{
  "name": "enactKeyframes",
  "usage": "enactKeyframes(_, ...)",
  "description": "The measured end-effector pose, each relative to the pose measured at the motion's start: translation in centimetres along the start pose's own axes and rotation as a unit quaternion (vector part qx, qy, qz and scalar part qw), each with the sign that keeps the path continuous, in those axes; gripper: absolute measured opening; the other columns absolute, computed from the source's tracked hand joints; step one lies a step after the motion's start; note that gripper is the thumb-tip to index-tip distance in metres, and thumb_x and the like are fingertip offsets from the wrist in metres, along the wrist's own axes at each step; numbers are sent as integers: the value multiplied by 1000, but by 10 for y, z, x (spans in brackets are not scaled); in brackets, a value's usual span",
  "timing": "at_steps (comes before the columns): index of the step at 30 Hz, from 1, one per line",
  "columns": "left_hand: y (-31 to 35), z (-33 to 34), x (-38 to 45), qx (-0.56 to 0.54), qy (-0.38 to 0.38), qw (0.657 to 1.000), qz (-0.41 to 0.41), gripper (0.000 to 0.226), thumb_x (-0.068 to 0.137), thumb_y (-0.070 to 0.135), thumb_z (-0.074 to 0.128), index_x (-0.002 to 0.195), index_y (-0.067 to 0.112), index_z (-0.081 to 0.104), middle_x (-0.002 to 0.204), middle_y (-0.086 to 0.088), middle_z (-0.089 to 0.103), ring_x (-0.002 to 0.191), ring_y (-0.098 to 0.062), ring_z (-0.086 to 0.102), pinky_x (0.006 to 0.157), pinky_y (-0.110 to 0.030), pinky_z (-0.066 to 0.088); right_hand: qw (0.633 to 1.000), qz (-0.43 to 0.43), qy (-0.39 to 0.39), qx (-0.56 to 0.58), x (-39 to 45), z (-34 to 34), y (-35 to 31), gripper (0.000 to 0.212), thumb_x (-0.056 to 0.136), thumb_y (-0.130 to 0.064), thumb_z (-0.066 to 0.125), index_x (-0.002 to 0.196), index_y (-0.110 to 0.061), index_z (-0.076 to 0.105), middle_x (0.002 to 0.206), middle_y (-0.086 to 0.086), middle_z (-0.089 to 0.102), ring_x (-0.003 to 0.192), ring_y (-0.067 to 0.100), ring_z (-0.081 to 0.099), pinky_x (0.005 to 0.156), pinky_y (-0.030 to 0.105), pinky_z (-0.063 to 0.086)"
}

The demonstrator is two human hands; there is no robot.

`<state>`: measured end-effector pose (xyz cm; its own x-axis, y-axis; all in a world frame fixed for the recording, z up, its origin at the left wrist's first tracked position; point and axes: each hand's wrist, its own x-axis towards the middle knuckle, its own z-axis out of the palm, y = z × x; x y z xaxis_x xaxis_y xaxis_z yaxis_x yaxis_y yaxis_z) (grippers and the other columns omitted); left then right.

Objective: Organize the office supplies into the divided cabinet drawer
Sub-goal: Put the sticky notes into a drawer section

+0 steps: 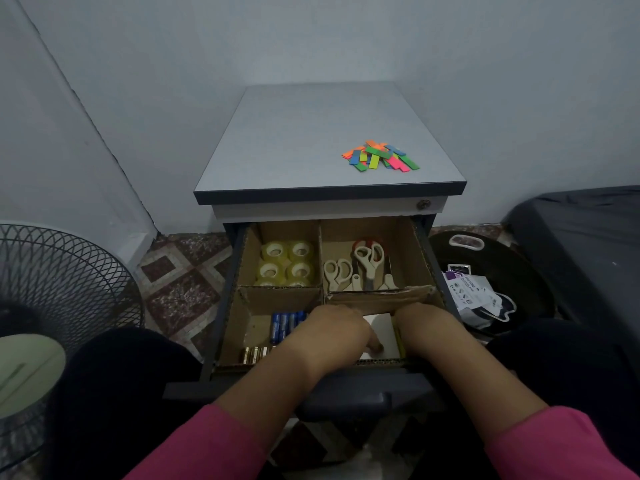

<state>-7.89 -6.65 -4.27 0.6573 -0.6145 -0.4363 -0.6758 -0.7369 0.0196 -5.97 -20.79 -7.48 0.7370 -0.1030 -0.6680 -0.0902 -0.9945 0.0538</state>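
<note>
1. With the drawer (420, 258) pulled out at the centre of the frame, cardboard dividers split it into four compartments.
2. Upper-left compartment: rolls of clear tape (286, 263) stand packed together, touching one another.
3. Upper-right compartment: several pairs of scissors (358, 266) lie side by side, one with red handles (367, 243) farthest back.
4. Lower-left compartment: blue batteries (285, 323) lie in a row, with gold-coloured batteries (255, 354) nearer the lower edge.
5. Lower-right compartment: both hands reach in over a white pad (381, 329); a thin yellow-green item (400, 341) lies beside the pad's right edge.
6. Left hand (337, 332): knuckles up, fingers curled downward onto the white pad, one fingertip (377, 347) touching its surface; whether this grip is grasping the pad cannot be told.
7. Right hand (424, 327): back of the hand up, fingers hidden inside the compartment; the state of this grip cannot be told.
8. Cabinet top (294, 143), upper centre: a loose pile of coloured sticky tabs (380, 156) in orange, green, blue, pink and yellow lies toward its right side, well apart from the drawer contents.
9. Surroundings: a wire-mesh fan (59, 275) at left, patterned floor tiles (180, 282) beside the cabinet, and printed papers (472, 289) on a dark round object (530, 285) at right.
10. Pink sleeves (207, 445) cover both forearms at the bottom of the frame.
</note>
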Motion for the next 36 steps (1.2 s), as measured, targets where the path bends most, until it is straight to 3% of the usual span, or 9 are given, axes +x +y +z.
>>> enactKeyframes(3, 3, -1, 4, -20, -31, 999, -37, 41, 101, 34, 41, 142, 30, 46, 135, -13, 46, 122, -33, 45, 82, -34, 36, 1000, 5, -7, 13, -1, -3, -1, 42, 94, -17, 57, 134, -5, 50, 141, 13, 48, 129, 28, 46, 109, 40, 37)
enactKeyframes(7, 4, 5, 10, -65, -20, 996, -57, 36, 100, 35, 42, 127, 20, 61, 128, -9, 55, 119, -30, 50, 93, -40, 41, 999, 8, -12, 29, -5, -6, -1, 44, 96, -17, 55, 136, -4, 46, 143, 13, 44, 132, 27, 43, 110, 38, 34)
enactKeyframes(12, 7, -3, 15, -52, -77, 991, -99, 50, 98, 45, 43, 143, 23, 44, 139, -14, 45, 124, -33, 44, 91, -37, 39, 997, -18, 22, 73, -10, -13, 6, 39, 91, -14, 60, 128, -8, 56, 132, 11, 55, 121, 24, 53, 104, 35, 43)
enactKeyframes(19, 4, -1, 10, -62, -63, 994, -70, 40, 100, 30, 47, 139, 22, 50, 137, -13, 48, 121, -33, 48, 94, -37, 42, 996, -32, 18, 79, -13, -11, 7, 36, 84, -17, 69, 119, -11, 62, 121, 8, 60, 113, 22, 57, 100, 34, 46)
enactKeyframes(23, 5, 1, 20, -106, -78, 983, -128, 41, 97, 33, 53, 131, 10, 54, 132, -12, 53, 119, -29, 52, 95, -37, 44, 994, -47, 33, 89, -19, -8, 9, 31, 81, -19, 72, 110, -12, 65, 113, 6, 64, 106, 20, 60, 94, 33, 50)
enactKeyframes(27, -4, 11, 9, -131, 30, 989, -56, 26, 97, 18, 48, 117, 16, 65, 119, -6, 62, 110, -26, 58, 93, -37, 48, 997, -35, -1, 63, -26, -17, 4, 40, 87, -22, 67, 124, -10, 58, 125, 9, 59, 115, 22, 57, 101, 34, 46)
enactKeyframes(29, -11, 14, 7, -167, 60, 983, -43, 28, 97, 12, 47, 116, 19, 66, 118, -4, 63, 110, -23, 58, 91, -32, 46, 996, -42, 7, 83, -29, -23, 5, 33, 89, -21, 64, 121, -10, 62, 118, 8, 64, 108, 20, 62, 96, 33, 49)
enactKeyframes(33, -16, 7, 6, -209, 107, 972, -29, 46, 92, -4, 46, 122, 25, 66, 123, 0, 64, 109, -18, 60, 94, -33, 49, 975, -88, 89, 183, -37, -34, 12, 10, 91, -21, 63, 95, -18, 72, 96, 3, 72, 88, 16, 69, 83, 31, 57)
enactKeyframes(36, -23, -6, 4, -258, 190, 947, -36, 34, 93, 7, 52, 118, 23, 68, 119, 2, 67, 107, -12, 60, 95, -32, 49, 929, -115, 188, 297, -41, -46, 15, 7, 89, -21, 65, 84, -25, 65, 87, -1, 70, 76, 11, 68, 69, 27, 58)
